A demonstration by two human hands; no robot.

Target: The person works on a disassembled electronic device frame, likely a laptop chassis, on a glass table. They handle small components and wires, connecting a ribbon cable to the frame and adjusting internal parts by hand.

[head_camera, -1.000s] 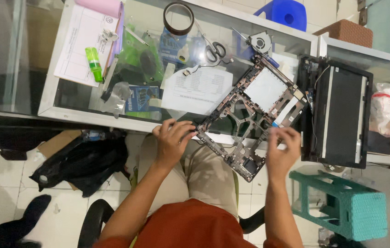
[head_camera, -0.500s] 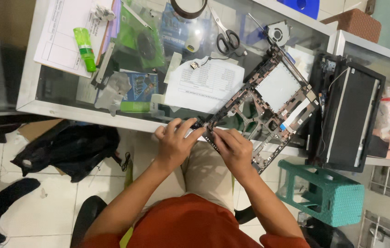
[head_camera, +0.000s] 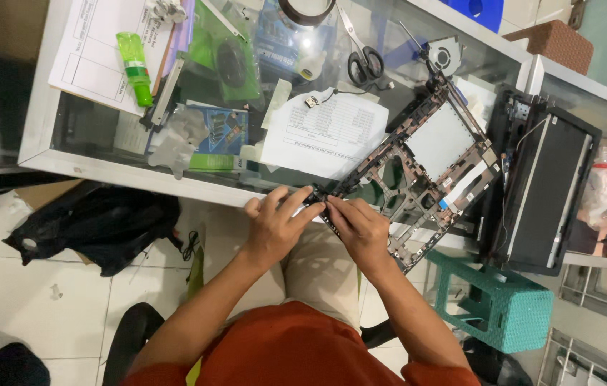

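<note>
An opened laptop base frame lies tilted across the near edge of a glass-topped table, its near corner hanging over my lap. My left hand grips that near corner from the left. My right hand pinches the same corner from the right, fingertips nearly touching those of the left. A small dark part sits between the fingertips; what it is cannot be told.
On the table lie a printed sheet, scissors, a small fan, a green tube, green and blue packets and a tape roll. A black laptop lid lies right. A teal stool and black bag sit on the floor.
My right hand moved from the frame's right side over to its near corner, meeting the left hand. The camera view shifted closer and slightly left.
</note>
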